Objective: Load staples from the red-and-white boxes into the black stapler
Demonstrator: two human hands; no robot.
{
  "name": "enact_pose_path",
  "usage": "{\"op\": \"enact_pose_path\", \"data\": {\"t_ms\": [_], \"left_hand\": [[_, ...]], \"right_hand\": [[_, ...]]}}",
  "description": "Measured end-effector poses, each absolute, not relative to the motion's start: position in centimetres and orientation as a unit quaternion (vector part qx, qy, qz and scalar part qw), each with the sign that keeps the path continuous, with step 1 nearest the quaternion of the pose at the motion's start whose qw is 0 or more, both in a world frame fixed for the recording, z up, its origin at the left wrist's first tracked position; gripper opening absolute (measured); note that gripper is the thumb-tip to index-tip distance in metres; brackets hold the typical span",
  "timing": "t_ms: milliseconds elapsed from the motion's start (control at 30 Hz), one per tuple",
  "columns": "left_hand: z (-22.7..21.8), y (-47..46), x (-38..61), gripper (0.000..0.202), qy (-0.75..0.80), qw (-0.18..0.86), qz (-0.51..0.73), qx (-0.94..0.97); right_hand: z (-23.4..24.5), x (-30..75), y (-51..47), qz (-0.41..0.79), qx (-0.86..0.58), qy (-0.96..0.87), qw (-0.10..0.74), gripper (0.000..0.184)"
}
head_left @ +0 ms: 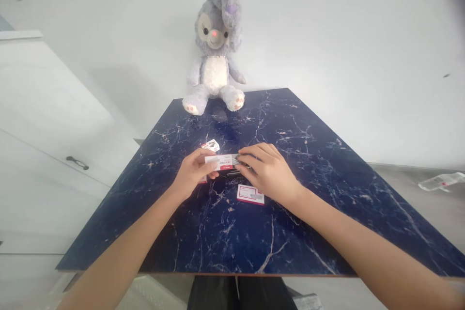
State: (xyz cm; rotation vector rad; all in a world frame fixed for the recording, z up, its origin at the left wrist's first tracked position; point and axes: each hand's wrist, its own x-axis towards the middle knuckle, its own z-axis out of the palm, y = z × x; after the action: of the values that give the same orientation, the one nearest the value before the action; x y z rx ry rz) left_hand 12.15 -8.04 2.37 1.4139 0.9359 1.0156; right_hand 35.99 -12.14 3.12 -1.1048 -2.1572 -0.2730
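My left hand (194, 169) grips a small white-and-red cardboard box (219, 162) between thumb and fingers, its printed side facing up. At the box's right end, my right hand (267, 167) has its fingers bent together around something greyish that is mostly covered. A dark item with thin bright lines (233, 173) shows just below the box, partly hidden by the hands. Beyond my left hand lies a second white-and-red box (211, 145), partly covered. A flat white box with red edging (250, 194) rests on the table under my right hand's wrist side.
The dark blue marbled table (232, 237) narrows toward the wall. At its far edge a grey plush rabbit (216, 53) sits against the wall. White drawers (47, 155) stand at the left. A clear plastic wrapper (441, 181) lies off the table at right.
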Motion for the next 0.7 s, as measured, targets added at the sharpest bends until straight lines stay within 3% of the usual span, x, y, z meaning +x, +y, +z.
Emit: {"op": "enact_pose_path", "data": {"t_ms": [700], "left_hand": [[2.4,-8.29,11.91,0.043,0.386,0.54,0.399,0.633]], "right_hand": [[3.27,35.95,-12.34,-0.137,-0.413,-0.84,0.324,0.023]]}}
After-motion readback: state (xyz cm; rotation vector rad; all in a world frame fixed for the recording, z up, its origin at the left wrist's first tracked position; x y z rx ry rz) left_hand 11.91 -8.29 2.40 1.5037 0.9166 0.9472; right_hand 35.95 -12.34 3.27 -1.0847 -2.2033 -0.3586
